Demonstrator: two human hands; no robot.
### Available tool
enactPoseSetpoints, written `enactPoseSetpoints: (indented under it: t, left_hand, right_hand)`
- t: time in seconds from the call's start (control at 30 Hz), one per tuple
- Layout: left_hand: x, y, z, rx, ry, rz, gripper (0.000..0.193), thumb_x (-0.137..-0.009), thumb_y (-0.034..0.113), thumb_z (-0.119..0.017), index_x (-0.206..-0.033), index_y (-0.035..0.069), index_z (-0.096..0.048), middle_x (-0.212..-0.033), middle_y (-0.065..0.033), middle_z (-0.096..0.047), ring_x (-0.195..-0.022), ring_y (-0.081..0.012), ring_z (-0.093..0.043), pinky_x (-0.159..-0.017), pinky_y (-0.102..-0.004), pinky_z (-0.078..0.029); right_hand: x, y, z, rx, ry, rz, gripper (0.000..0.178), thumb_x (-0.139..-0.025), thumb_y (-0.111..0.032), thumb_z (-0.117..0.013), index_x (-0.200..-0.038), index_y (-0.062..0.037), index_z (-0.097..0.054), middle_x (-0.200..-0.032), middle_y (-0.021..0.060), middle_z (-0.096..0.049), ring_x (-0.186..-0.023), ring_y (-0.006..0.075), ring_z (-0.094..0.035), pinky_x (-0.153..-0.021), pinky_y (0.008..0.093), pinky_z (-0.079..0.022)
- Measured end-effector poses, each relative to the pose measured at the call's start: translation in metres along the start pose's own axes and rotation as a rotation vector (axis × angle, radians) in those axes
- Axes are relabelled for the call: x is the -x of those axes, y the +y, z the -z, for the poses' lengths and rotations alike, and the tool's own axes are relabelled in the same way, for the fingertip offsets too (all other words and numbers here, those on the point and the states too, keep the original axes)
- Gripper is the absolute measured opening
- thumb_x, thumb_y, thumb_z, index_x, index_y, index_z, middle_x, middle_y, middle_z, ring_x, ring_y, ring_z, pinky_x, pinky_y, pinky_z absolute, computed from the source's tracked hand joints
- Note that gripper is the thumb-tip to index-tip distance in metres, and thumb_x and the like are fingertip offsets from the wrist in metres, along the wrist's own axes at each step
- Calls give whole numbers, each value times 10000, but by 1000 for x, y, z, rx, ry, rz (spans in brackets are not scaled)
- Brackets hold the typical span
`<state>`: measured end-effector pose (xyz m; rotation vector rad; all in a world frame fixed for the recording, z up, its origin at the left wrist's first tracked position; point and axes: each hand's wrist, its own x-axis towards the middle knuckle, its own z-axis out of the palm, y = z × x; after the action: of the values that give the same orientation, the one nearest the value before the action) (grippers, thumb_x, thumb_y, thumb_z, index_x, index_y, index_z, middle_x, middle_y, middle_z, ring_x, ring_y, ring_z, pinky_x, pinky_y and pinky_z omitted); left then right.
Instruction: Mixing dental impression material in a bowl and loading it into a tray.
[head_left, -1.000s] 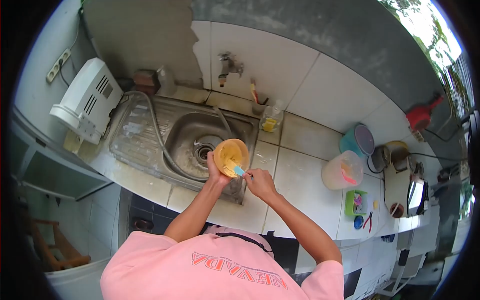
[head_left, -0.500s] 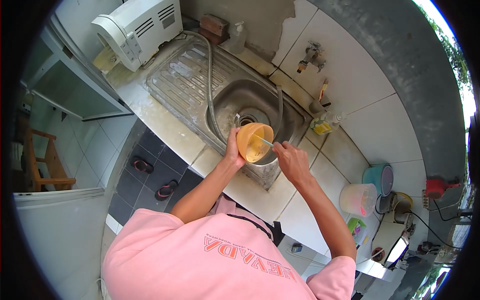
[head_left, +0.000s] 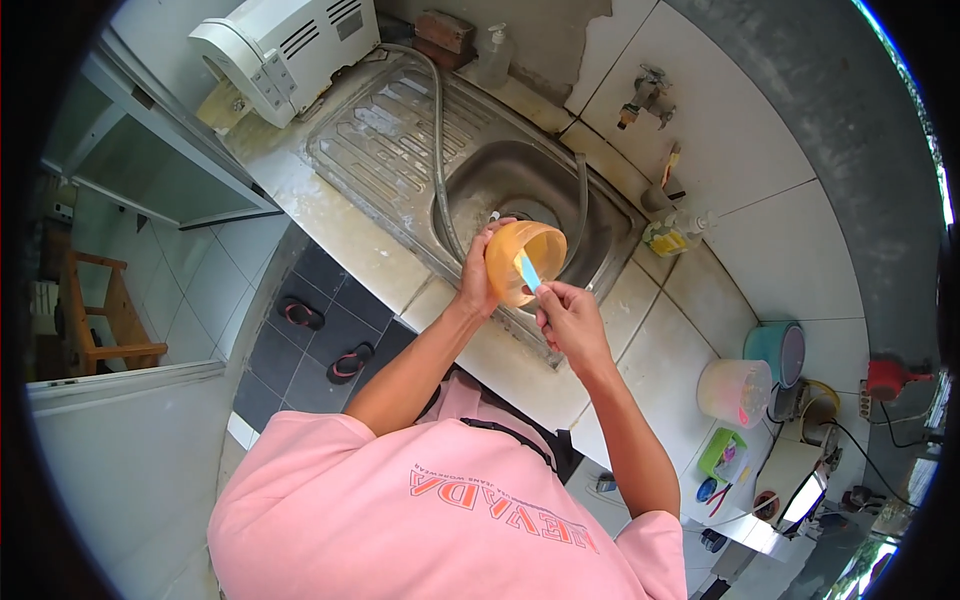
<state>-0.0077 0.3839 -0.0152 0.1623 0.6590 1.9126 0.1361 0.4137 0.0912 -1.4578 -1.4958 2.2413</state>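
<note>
Over the near edge of the metal sink (head_left: 612, 262), my left hand (head_left: 480, 272) is wrapped round the side of an orange plastic bowl (head_left: 504, 252). The bowl is tilted, its mouth turned to the right. My right hand (head_left: 573, 318) grips a light blue spatula (head_left: 531, 272) whose flat blade reaches into the bowl. Pale yellowish matter shows at the blade's tip and against the bowl's inner wall. My fingers hide the spatula's handle, and the bowl's floor is only partly visible.
A grey hose (head_left: 439, 150) runs across the drainboard (head_left: 370, 135) into the basin. Pump bottles (head_left: 494, 58) and a yellow-labelled soap bottle (head_left: 672, 235) stand behind the sink, below a wall tap (head_left: 648, 97). Farther right are a clear tub (head_left: 735, 390) and a green basket (head_left: 718, 452).
The spatula has turned, and its blue blade now shows broadside at the bowl's mouth. The bowl is tipped more to the right. The whole view has shifted slightly.
</note>
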Motion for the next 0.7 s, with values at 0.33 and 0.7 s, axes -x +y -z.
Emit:
enactPoseSetpoints:
  t: [0.33,0.7]
  left_hand:
    - [12,23,-19,-115,-266,461,580,-946,531,-371,-1299,80,-462,-1213,-100,-573,-1068,-200,-604,-831,-419,-555]
    - [11,36,-53,-388,-325,749,663,-942,591,-327,-1319,57,-436,-1211,-76,-569,-1045,-175,-604,-795,-355,-565]
  right_hand:
    - [33,-38,38,1734,423,703,191,-787,-103,-589,-959,-47,-649,-835,93,-571,-805,244,-616,-591,364,-510]
    - [36,-119,64,1993,176,1080,123,-726,-112,-633,-619,-51,-631,-704,98,-612,-668,229,-640,-549,331,-508]
